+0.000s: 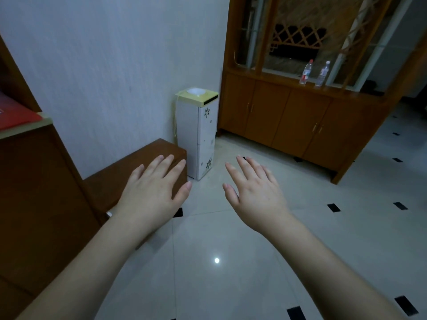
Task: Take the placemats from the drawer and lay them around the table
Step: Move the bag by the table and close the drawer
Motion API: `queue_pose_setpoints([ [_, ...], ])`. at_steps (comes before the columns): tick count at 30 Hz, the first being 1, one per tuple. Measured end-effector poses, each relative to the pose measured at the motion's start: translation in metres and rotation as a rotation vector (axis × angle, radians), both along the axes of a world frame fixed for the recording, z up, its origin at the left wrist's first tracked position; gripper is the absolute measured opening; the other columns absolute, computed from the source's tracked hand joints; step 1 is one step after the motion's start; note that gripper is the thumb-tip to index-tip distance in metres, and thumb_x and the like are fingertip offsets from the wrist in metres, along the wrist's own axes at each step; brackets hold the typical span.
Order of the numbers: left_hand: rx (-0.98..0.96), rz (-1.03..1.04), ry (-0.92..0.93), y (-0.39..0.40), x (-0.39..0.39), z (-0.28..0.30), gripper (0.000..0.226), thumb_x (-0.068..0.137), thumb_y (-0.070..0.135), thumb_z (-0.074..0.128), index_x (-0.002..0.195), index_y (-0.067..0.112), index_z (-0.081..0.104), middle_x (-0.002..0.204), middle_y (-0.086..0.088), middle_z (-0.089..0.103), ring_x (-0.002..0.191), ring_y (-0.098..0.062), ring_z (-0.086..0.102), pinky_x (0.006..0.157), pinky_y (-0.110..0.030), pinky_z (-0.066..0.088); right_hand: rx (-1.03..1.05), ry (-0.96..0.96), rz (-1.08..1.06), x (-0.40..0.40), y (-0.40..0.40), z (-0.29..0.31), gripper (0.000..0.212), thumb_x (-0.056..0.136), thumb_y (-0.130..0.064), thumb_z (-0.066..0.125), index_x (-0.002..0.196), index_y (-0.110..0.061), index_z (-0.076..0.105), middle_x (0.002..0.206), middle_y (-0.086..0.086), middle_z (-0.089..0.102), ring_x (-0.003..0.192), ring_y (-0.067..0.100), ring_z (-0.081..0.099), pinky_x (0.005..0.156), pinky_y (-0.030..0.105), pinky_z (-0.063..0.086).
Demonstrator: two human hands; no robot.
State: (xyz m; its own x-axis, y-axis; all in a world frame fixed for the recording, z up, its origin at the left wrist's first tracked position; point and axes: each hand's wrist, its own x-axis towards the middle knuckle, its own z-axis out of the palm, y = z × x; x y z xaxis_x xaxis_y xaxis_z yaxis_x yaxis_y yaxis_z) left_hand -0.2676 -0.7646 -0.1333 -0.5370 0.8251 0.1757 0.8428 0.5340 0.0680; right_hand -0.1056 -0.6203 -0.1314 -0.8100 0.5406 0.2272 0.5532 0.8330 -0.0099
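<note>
Two hands, both mine, are hanging out in front of me, palms down and fingers spread, gripping nothing. Left hand [154,189] is hovering in front of a low brown wooden block [138,172] by the wall; whether it is touching the wood I cannot tell. Right hand [255,189] is hanging over bare floor tiles [231,239], well apart from any furniture. I am judging that they are held out empty like this because nothing has been fetched yet.

Placemats: none showing. Drawer: none showing that I can name as such. Table: not in view.

Also listing, left edge: a dark wooden unit [39,192] with a pale top, something red [16,116] lying on it. Against the wall: a narrow white stand with flower prints [205,144], a white bowl [196,91] sitting on its yellow top. Beyond it: a large wooden cabinet [288,121] with paired doors and small handles, two plastic bottles [314,73] standing upright on its ledge.

Task standing, by my reckoning: at the very start, since I am still looking for the drawer. The cabinet doors or the left unit are seeming the likeliest places to try.
</note>
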Motion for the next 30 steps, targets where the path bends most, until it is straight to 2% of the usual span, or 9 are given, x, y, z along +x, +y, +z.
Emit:
queue_pose_setpoints([
  [5, -0.036, 0.019, 0.008, 0.063, -0.029, -0.008, 0.088, 0.077, 0.07, -0.014, 0.157, 0.038, 0.008, 0.167, 0.008, 0.007, 0.153, -0.012, 0.0, 0.122, -0.042, 0.005, -0.026, 0.018, 0.02, -0.036, 0.072, -0.013, 0.08, 0.086, -0.056, -0.004, 0.154, -0.027, 0.027, 0.162, 0.004, 0.021, 0.15, 0.023, 0.015, 0.12, 0.038, 0.009],
  [7, -0.051, 0.03, 0.022, 0.091, -0.04, -0.007, 0.085, 0.081, 0.072, -0.013, 0.157, 0.038, 0.007, 0.167, 0.007, 0.007, 0.153, -0.012, -0.001, 0.123, -0.042, 0.005, -0.035, 0.023, 0.035, -0.05, 0.104, -0.016, 0.073, 0.092, -0.055, 0.002, 0.154, -0.025, 0.028, 0.162, 0.005, 0.022, 0.15, 0.023, 0.015, 0.12, 0.038, 0.009],
  [10, -0.075, 0.068, 0.047, 0.13, -0.059, 0.0, 0.073, 0.092, 0.068, -0.004, 0.157, 0.037, 0.007, 0.167, 0.006, 0.005, 0.153, -0.013, -0.001, 0.124, -0.043, 0.006, -0.059, 0.016, 0.069, -0.075, 0.146, -0.012, 0.075, 0.09, -0.055, -0.003, 0.155, -0.027, 0.023, 0.163, 0.004, 0.018, 0.15, 0.023, 0.012, 0.12, 0.037, 0.007],
  [12, -0.097, 0.114, 0.098, 0.15, -0.071, 0.001, 0.075, 0.09, 0.066, -0.005, 0.157, 0.035, 0.008, 0.167, 0.004, 0.008, 0.153, -0.015, 0.002, 0.123, -0.044, 0.007, -0.081, 0.01, 0.104, -0.094, 0.17, -0.011, 0.067, 0.096, -0.053, 0.004, 0.155, -0.027, 0.021, 0.163, 0.005, 0.017, 0.151, 0.023, 0.011, 0.121, 0.038, 0.006],
  [15, -0.146, 0.193, 0.122, 0.17, -0.088, -0.004, 0.085, 0.082, 0.066, -0.011, 0.157, 0.034, 0.013, 0.166, 0.002, 0.013, 0.153, -0.018, 0.008, 0.122, -0.045, 0.009, -0.046, 0.029, 0.16, -0.126, 0.197, -0.014, 0.072, 0.092, -0.053, 0.006, 0.15, -0.023, 0.038, 0.157, 0.009, 0.035, 0.146, 0.028, 0.028, 0.118, 0.043, 0.019],
  [18, -0.169, 0.277, 0.104, 0.177, -0.108, -0.014, 0.08, 0.087, 0.066, -0.002, 0.156, 0.033, 0.021, 0.165, -0.001, 0.021, 0.152, -0.02, 0.015, 0.12, -0.046, 0.015, -0.054, 0.018, 0.226, -0.161, 0.207, -0.022, 0.068, 0.093, -0.051, 0.015, 0.144, -0.02, 0.047, 0.15, 0.011, 0.045, 0.141, 0.03, 0.038, 0.114, 0.046, 0.029],
  [20, -0.16, 0.328, 0.086, 0.177, -0.122, -0.02, 0.079, 0.089, 0.066, 0.001, 0.156, 0.032, 0.024, 0.164, -0.002, 0.021, 0.152, -0.021, 0.016, 0.12, -0.046, 0.016, -0.061, 0.026, 0.28, -0.184, 0.209, -0.026, 0.068, 0.093, -0.051, 0.014, 0.146, -0.021, 0.045, 0.152, 0.011, 0.042, 0.143, 0.029, 0.035, 0.116, 0.045, 0.027],
  [27, -0.141, 0.493, 0.016, 0.156, -0.179, -0.03, 0.077, 0.087, 0.064, -0.011, 0.158, 0.034, 0.003, 0.167, 0.002, -0.001, 0.154, -0.018, -0.003, 0.124, -0.046, 0.007, -0.056, 0.03, 0.452, -0.274, 0.197, -0.04, 0.066, 0.093, -0.049, 0.02, 0.142, -0.018, 0.051, 0.149, 0.012, 0.047, 0.14, 0.031, 0.04, 0.114, 0.048, 0.03],
  [30, -0.121, 0.557, -0.001, 0.139, -0.213, -0.041, 0.072, 0.093, 0.064, -0.002, 0.158, 0.034, 0.004, 0.167, 0.002, 0.001, 0.154, -0.018, -0.001, 0.124, -0.046, 0.007, -0.039, 0.024, 0.526, -0.319, 0.182, -0.047, 0.065, 0.093, -0.048, 0.022, 0.142, -0.018, 0.052, 0.148, 0.011, 0.048, 0.139, 0.03, 0.041, 0.114, 0.049, 0.032],
])
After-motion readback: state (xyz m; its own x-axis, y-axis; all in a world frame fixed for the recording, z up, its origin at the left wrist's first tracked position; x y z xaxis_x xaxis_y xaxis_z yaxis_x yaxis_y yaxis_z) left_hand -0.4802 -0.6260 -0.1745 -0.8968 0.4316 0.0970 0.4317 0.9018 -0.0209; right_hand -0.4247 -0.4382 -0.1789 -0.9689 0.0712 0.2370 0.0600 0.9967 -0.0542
